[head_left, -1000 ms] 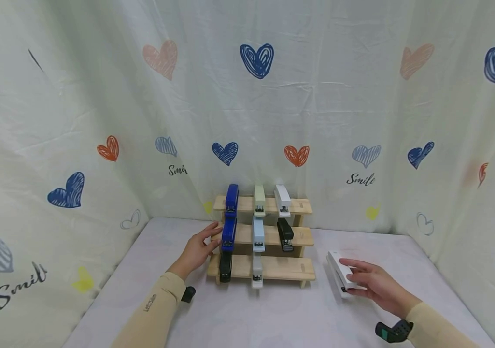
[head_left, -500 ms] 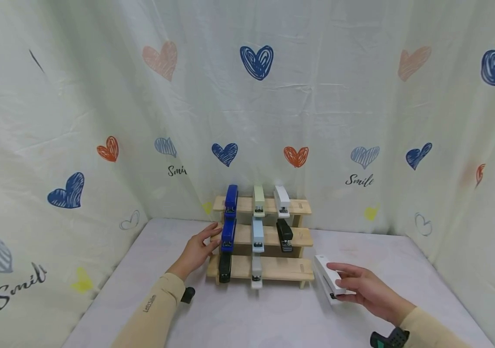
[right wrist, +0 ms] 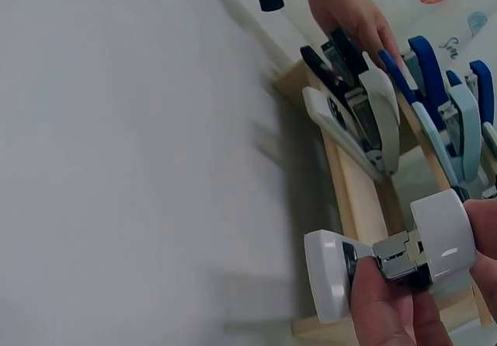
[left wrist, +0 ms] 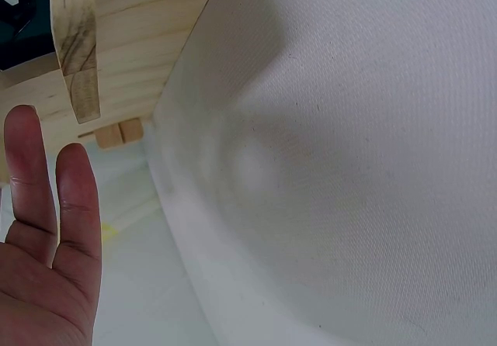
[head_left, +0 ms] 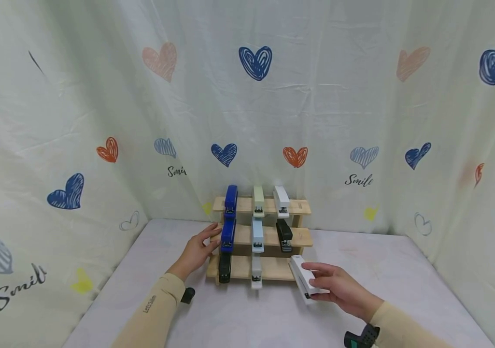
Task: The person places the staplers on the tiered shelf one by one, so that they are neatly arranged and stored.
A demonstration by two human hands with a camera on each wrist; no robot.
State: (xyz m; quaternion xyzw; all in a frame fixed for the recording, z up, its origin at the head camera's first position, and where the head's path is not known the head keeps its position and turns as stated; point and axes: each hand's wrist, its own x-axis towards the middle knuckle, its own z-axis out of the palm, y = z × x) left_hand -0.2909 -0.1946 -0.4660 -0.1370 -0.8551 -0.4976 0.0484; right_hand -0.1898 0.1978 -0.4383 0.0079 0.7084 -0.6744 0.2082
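Note:
My right hand (head_left: 338,287) grips a white stapler (head_left: 303,275), fingers and thumb around its side. The stapler is tilted over the right end of the lowest tier of a wooden three-tier rack (head_left: 273,267). In the right wrist view, the white stapler (right wrist: 446,233) shows its grey metal front and white base, with the thumb and fingers on it. At the rack's left end, my left hand (head_left: 195,251) touches the middle tier beside a blue stapler (head_left: 228,235). Two straight fingers (left wrist: 78,206) show in the left wrist view; the others are hidden.
Top tier: blue (head_left: 231,200), pale green (head_left: 258,200) and white (head_left: 281,200) staplers. Middle tier: light blue (head_left: 258,234) and black (head_left: 284,235) staplers besides the blue one. Lowest tier: black (head_left: 225,268) and light grey (head_left: 256,271) staplers. A heart-printed curtain (head_left: 256,111) stands behind.
My right hand has moved left with the white stapler, from the table right of the rack to the lowest tier's right end. The left hand has stayed in place.

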